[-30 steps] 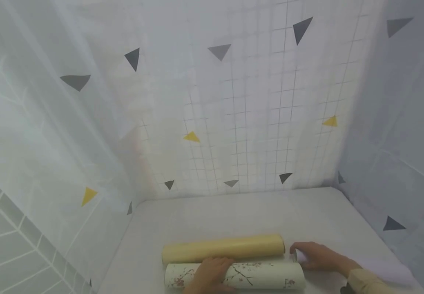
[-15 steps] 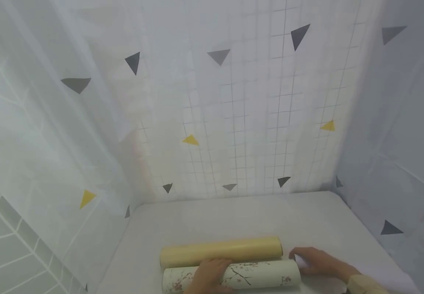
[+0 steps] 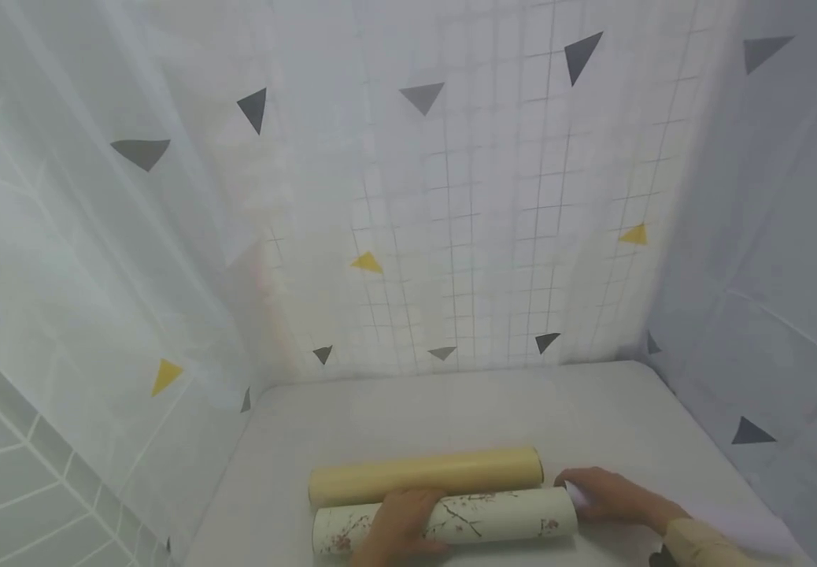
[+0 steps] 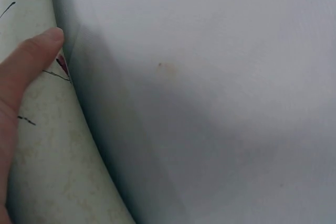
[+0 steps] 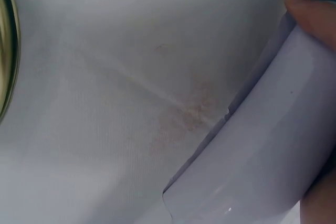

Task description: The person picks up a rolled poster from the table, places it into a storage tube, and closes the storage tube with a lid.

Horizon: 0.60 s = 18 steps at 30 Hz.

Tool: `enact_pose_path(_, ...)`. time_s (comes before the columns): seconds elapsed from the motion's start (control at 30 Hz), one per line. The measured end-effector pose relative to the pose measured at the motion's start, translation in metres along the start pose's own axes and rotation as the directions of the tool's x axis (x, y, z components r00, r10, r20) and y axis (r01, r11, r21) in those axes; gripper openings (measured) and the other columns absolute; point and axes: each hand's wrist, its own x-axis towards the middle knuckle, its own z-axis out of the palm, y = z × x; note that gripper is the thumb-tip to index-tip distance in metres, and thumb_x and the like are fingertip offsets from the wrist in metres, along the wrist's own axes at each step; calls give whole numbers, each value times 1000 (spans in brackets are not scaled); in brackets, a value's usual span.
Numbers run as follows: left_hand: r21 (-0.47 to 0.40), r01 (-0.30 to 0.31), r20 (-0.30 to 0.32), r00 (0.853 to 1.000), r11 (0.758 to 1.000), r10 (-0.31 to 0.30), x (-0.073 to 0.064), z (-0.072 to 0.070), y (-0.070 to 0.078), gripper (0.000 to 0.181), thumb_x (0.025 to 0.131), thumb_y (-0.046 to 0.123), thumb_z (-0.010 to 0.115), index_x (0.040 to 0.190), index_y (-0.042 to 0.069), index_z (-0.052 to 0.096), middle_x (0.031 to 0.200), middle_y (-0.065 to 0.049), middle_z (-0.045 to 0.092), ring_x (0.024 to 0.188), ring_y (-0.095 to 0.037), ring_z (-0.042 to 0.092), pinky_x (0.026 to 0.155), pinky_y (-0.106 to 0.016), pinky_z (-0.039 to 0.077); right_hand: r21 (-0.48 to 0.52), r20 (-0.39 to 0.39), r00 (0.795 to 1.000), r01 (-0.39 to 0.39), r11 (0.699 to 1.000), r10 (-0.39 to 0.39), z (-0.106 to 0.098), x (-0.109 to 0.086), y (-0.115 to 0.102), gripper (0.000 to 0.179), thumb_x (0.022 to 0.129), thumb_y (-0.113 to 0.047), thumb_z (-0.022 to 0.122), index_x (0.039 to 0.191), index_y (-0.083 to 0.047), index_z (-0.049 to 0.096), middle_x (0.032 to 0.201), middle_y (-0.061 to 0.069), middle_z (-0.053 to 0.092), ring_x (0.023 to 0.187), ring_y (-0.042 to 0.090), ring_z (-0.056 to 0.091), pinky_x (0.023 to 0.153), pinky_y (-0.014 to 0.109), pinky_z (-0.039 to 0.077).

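My left hand (image 3: 401, 524) lies over a pale wallpaper roll (image 3: 497, 518) with a blossom-branch pattern, its fingers over the top and its thumb on the near side. In the left wrist view the thumb (image 4: 34, 56) presses along this roll's side. Just behind it lies a plain yellow roll (image 3: 430, 476), nearly parallel. To the right, my right hand (image 3: 610, 496) grips a glossy lilac-white roll (image 3: 741, 526) near its left end. In the right wrist view this roll (image 5: 278, 129) shows a slightly ragged loose edge, with a fingertip (image 5: 315, 17) at its end.
The rolls lie on a whitish surface (image 3: 437, 409) in a corner-like space. A back wall (image 3: 493, 197) with grid lines and triangles rises behind, with side walls at left (image 3: 196, 315) and right (image 3: 791, 276). The round end of a roll (image 5: 8, 45) shows at the right wrist view's left edge.
The blossom roll's right end has swung slightly away from me, closer to the yellow roll. The right hand keeps its grip on the lilac-white roll. The head view shifts a little.
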Motion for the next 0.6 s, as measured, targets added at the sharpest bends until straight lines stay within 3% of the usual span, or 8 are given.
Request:
enact_pose_path(0.17,24,-29,-44,999,999,30,-1,2,0,77,69,70,82,128,24,63,114,14,74,100,-4,69,85,-23,58,-25,-16,1000,24,999,-24,1,-2,-1,36,86,-43,79,116,-28,67,116,-4,76,106,14,71,89,46,61)
enact_pose_path(0.6,-27,41,5,999,999,-41,-2,-3,7,78,69,67,84,131,26,61,119,15,73,106,-4,69,88,-28,57,0,-9,992,126,992,-126,-1,-6,-4,38,87,-40,78,120,-24,66,116,-6,75,106,8,70,89,39,62)
